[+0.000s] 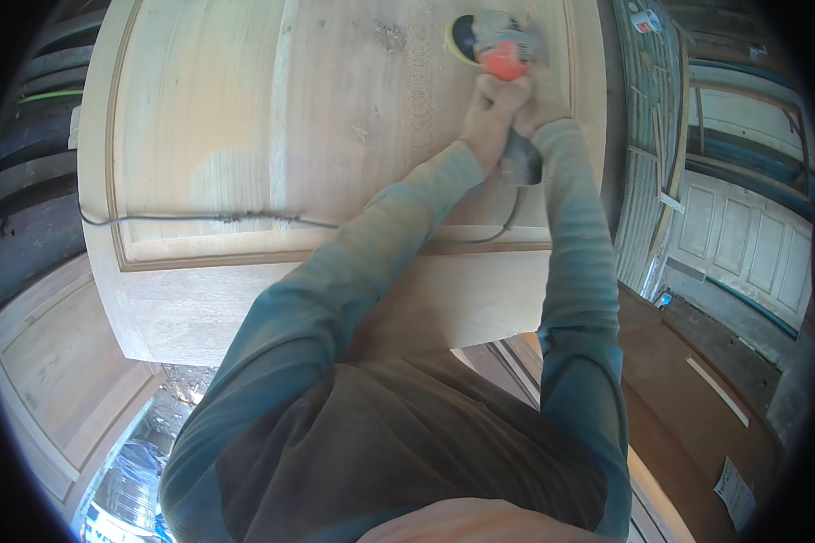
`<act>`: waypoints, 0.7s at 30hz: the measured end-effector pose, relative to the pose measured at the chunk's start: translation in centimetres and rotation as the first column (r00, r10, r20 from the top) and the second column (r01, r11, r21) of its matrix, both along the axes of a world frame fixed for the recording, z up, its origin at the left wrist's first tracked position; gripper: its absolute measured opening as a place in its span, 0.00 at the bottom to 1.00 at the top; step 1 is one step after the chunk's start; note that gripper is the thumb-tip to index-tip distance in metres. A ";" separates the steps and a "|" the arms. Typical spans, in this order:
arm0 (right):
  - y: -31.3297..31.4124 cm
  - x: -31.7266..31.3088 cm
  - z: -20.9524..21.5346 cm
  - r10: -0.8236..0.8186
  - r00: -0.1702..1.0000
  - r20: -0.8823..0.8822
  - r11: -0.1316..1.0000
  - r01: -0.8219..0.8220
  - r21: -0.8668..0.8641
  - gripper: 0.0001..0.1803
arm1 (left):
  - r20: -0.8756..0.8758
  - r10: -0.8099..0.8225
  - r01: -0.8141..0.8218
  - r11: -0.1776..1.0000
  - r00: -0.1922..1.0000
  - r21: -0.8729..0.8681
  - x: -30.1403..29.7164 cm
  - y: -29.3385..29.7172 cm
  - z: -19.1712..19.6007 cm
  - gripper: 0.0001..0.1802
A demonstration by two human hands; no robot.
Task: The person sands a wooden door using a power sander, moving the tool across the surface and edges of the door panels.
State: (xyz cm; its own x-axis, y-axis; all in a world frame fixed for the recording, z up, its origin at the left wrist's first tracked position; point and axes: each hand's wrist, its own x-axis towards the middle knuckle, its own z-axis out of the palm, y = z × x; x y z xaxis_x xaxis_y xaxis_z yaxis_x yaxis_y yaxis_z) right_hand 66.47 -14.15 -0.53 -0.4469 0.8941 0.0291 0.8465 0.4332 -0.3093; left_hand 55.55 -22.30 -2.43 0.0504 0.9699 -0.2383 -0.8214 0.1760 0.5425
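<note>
An angle sander (505,56) with a red and grey head lies over the far right part of a pale wooden door panel (199,136). Its round, yellow-edged pad (463,41) points left and looks tilted against the wood. Both arms reach forward to it. My left hand (491,110) is closed round the body just behind the head. Beside it, my right hand (536,107) also grips the body, its fingers partly hidden and blurred. The dark rear end of the tool sticks out below my hands, with a cord (507,226) trailing from it.
The cord (163,217) runs left across the panel, over its moulded edge. Another wooden door (72,362) leans at the lower left. A brown board (688,389) stands at the lower right. Corrugated sheeting (647,136) and a white panelled door (743,235) are further right.
</note>
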 end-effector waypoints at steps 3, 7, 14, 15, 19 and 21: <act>-2.7 -6.2 1.6 0.014 0.980 -0.199 0.999 -0.020 -0.030 0.28 | 0.037 0.094 -0.094 0.996 0.995 0.001 -3.9 -2.3 1.4 0.28; -0.1 -4.0 2.2 -0.114 0.990 -0.086 0.985 0.101 -0.141 0.30 | 0.011 -0.001 0.001 1.000 1.000 -0.008 -2.3 0.4 1.2 0.31; 10.8 3.6 1.1 -0.195 0.973 0.119 0.955 0.216 -0.202 0.30 | -0.125 -0.147 0.148 0.989 0.981 0.001 2.9 10.9 0.4 0.43; 11.7 4.2 0.9 -0.199 0.972 0.128 0.956 0.221 -0.194 0.30 | -0.112 -0.162 0.167 0.985 0.980 0.036 2.9 11.7 0.7 0.44; 15.1 4.3 0.1 -0.159 0.977 0.140 0.970 0.181 -0.164 0.30 | -0.050 -0.256 0.259 0.964 0.965 0.055 2.1 15.1 1.1 0.39; 16.0 4.0 -0.7 -0.120 0.979 0.164 0.979 0.145 -0.146 0.30 | -0.082 -0.241 0.245 0.969 0.967 0.038 1.7 15.2 0.5 0.39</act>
